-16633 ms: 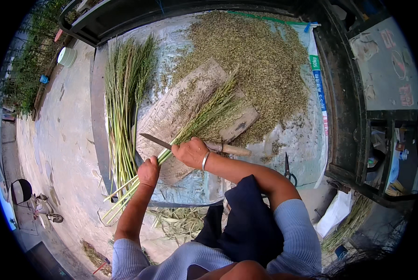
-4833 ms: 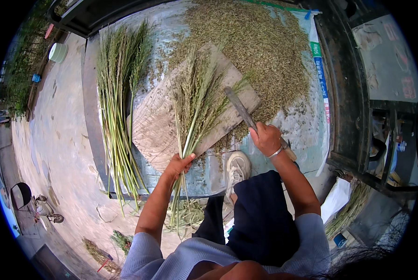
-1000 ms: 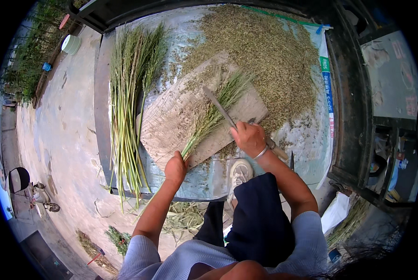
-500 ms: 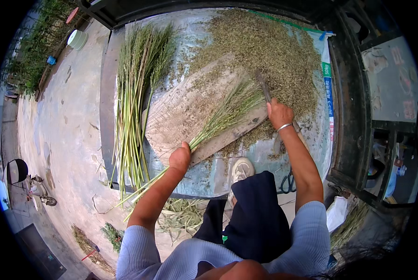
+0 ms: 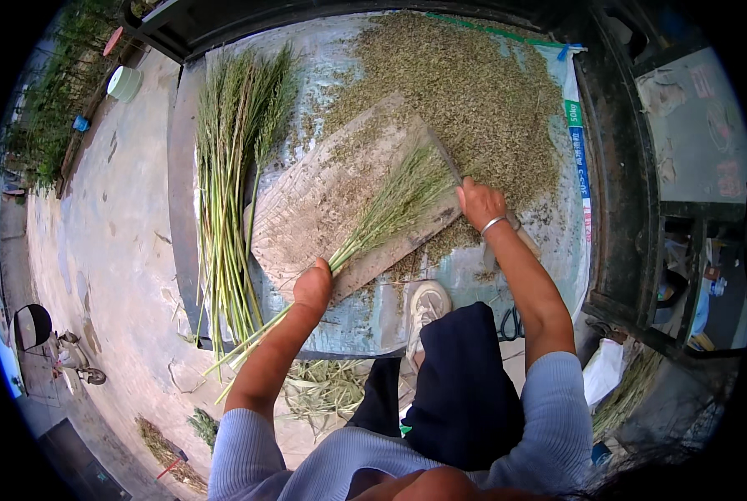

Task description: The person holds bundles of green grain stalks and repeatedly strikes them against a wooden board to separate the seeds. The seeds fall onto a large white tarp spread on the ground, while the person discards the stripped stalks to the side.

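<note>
Knife, head view: a second ago the blade crossed the stalks midway; now the knife [image 5: 442, 153] slants by the far ends of their seed heads, at the board's right edge.
Right hand: yours [image 5: 480, 203] has shifted outward with it, fingers closed on the tool, back up, forearm reaching forward and inward.
Left hand: yours [image 5: 312, 285] stays at the board's near edge, wrapped round the stems, thumb side toward the heads.
Stalk bundle: the bundle [image 5: 394, 204] fans from your left hand toward your right, over the board [image 5: 298, 221]; contact with the blade can't be told.
Seed heap: the heap [image 5: 465, 92] lies beyond your right hand.
Other stalks: a pile [image 5: 227, 184] lies left of your left hand.
Scissors: black scissors [image 5: 509, 326] lie nearer you than your right hand.
</note>
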The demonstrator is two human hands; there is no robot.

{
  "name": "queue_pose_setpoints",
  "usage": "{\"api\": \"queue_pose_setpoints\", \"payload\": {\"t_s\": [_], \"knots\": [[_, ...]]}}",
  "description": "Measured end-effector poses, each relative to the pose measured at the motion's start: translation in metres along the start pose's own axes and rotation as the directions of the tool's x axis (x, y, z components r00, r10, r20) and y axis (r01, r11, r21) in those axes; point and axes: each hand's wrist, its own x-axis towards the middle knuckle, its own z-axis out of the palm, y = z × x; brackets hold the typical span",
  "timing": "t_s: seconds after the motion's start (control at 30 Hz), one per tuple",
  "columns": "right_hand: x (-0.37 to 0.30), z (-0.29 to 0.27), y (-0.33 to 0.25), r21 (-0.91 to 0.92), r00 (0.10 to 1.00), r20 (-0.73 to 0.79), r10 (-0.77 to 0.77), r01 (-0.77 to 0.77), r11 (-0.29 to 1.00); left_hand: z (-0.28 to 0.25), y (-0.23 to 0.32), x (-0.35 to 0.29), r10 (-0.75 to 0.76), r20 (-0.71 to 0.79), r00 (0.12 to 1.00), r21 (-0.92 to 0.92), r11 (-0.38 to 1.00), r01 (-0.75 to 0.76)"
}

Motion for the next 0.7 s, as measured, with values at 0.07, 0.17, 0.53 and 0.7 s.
{"api": "queue_pose_setpoints", "payload": {"t_s": [0.07, 0.17, 0.53, 0.7], "knots": [[0.008, -0.023, -0.004, 0.003, 0.999, -0.037, 0.028, -0.027, 1.000, 0.003, -0.001, 0.001, -0.017, 0.000, 1.000, -0.022, 1.000, 0.017], [-0.012, -0.027, -0.064, 0.232, 0.983, -0.168, -0.077, 0.115, 0.966, 0.001, -0.002, 0.003, -0.057, 0.044, 0.997, -0.038, 0.998, 0.059], [-0.016, 0.009, -0.009, 0.073, 0.998, 0.031, -0.048, 0.046, 0.996, -0.009, -0.002, 0.004, -0.033, 0.088, 0.996, -0.084, 0.996, 0.040], [-0.016, -0.030, -0.010, 0.113, 0.989, -0.114, 0.097, -0.084, 0.990, -0.002, -0.008, 0.007, -0.012, 0.112, 0.994, -0.125, 0.992, 0.026]]}}
